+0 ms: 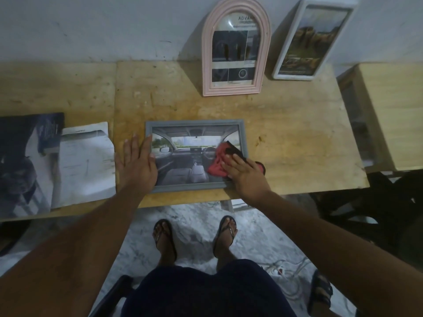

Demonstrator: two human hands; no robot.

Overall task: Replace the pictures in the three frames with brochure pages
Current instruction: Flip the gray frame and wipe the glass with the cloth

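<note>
Near table (286, 133) edge, centre: grey frame (194, 123) lies flat. Left hand (137, 163) spread flat on its left rail; right hand (245, 172), fingers straight, presses red cloth (217, 163) on its front. Front likely slick, fragile; lift by rails.

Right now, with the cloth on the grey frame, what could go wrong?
The grey frame lies near the front edge of the table; the right hand pressing the red cloth could push it off. The pink arched frame and white frame only lean on the wall; jolting could topple them.
</note>
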